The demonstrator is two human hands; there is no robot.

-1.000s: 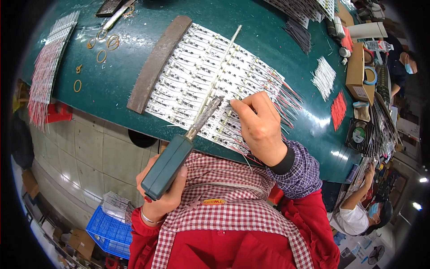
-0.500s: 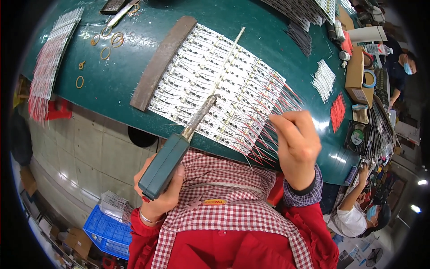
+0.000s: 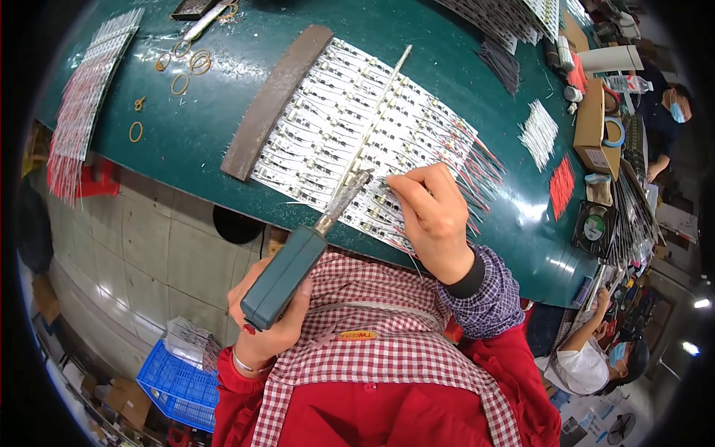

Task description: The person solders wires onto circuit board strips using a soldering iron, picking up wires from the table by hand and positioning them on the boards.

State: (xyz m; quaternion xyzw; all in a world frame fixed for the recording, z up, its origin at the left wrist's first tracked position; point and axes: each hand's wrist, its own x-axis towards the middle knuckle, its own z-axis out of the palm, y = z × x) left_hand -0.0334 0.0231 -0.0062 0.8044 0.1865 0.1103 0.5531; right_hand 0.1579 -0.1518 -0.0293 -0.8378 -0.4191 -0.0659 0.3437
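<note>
My left hand (image 3: pixel 272 339) is closed round the dark green handle of a soldering gun (image 3: pixel 281 276). Its sooty metal tip rests over a sheet of small white circuit boards (image 3: pixel 328 112) with rows of black components and thin wires. Close to that tip, my right hand (image 3: pixel 438 223) is in a pinch above the sheet. What its fingertips hold, if anything, is too small to make out. A long pale thin rod (image 3: pixel 383 97) lies across the sheet. Red and white wires (image 3: pixel 480 160) stick out from the sheet's right edge, partly behind my right hand.
A brown bar (image 3: pixel 277 104) lies along the sheet's left edge. Rubber bands (image 3: pixel 180 83) and a wired board stack (image 3: pixel 97 89) are farther left on the green table (image 3: pixel 186 149). White wires (image 3: pixel 538 134), red wires (image 3: pixel 561 186) and a cardboard box (image 3: pixel 596 134) sit right. Two other people are at the right.
My right hand has moved left from the wire ends to beside the soldering gun's tip. The gun, still in my left hand, has shifted slightly right and down.
</note>
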